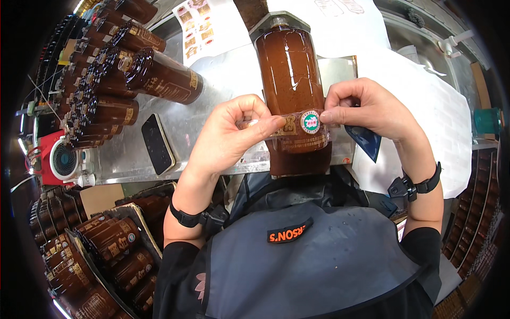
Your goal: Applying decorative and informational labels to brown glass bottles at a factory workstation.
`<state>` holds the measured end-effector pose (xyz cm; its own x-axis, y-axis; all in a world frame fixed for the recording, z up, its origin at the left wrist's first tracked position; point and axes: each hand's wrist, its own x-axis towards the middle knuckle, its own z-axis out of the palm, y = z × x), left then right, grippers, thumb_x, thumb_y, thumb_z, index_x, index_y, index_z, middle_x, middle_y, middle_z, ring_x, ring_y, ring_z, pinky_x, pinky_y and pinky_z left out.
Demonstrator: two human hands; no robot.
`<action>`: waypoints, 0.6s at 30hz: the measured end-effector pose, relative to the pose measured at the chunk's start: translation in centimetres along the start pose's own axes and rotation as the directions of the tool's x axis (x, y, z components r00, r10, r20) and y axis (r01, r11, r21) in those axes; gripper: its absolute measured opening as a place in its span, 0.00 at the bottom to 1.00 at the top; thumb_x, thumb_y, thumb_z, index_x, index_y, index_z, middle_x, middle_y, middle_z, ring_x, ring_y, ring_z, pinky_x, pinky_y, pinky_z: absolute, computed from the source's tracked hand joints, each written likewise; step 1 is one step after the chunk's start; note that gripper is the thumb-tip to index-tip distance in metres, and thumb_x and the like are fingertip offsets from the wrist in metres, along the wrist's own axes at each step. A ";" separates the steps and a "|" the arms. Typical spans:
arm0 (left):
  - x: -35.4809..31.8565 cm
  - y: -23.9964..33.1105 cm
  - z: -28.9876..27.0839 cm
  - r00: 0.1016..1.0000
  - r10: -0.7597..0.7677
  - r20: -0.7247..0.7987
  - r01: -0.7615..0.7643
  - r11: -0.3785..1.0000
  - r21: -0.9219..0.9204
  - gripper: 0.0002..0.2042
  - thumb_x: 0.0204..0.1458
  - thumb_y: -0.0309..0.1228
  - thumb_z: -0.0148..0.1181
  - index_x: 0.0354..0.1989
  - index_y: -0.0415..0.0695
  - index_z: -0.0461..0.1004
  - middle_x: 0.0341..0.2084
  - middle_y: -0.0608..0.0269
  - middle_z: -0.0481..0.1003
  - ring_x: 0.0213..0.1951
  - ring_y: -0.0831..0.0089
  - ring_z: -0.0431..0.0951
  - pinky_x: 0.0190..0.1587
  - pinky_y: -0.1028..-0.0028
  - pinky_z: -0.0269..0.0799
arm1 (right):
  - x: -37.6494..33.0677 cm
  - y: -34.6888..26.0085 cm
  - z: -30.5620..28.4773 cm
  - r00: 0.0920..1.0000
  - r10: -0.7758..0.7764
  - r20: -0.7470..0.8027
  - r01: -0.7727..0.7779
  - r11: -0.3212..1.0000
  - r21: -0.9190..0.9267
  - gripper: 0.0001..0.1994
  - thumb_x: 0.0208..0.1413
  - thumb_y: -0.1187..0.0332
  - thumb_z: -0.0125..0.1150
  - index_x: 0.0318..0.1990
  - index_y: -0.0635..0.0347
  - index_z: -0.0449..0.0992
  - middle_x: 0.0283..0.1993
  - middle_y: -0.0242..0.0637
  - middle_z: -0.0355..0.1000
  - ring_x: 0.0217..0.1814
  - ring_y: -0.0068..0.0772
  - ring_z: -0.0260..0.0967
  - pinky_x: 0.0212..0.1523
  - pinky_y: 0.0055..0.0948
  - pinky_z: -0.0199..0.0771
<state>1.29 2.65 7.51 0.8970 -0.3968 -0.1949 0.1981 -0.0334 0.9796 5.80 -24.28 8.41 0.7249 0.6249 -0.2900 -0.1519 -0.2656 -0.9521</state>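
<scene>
A large brown glazed bottle (pixel 289 69) lies in front of me, its neck pointing away and its base near my apron. Across its lower part stretches a clear decal strip (pixel 289 126) with gold print and a round green-and-white emblem (pixel 310 122). My left hand (pixel 236 127) pinches the strip's left end between thumb and fingers. At the right end, my right hand (pixel 364 109) pinches it beside the emblem. Just below my right hand is a dark blue flat pointed piece (pixel 365 142); I cannot tell whether my fingers touch it. More gold print shows on the bottle under the strip.
Several brown bottles (pixel 164 77) stand at the far left of the metal table (pixel 212 80). A phone (pixel 158 143) lies left of my arm, near a small fan (pixel 65 158). Printed sheets (pixel 210 26) and white paper (pixel 414 106) cover the back and right. Crates of bottles (pixel 114 239) are lower left.
</scene>
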 end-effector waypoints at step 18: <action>0.2 -0.5 -0.5 1.000 0.017 0.015 -0.017 1.000 0.005 0.06 0.58 0.27 0.64 0.31 0.40 0.74 0.28 0.69 0.77 0.32 0.87 0.75 0.35 0.84 0.71 | 0.1 -0.2 0.1 1.000 0.007 0.005 -0.007 1.000 -0.003 0.09 0.55 0.67 0.69 0.28 0.61 0.78 0.22 0.21 0.68 0.25 0.09 0.60 0.26 0.15 0.58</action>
<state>1.56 3.00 6.97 0.8942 -0.4110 -0.1775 0.1807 -0.0316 0.9830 5.89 -24.07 8.58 0.7205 0.6267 -0.2969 -0.1550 -0.2718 -0.9498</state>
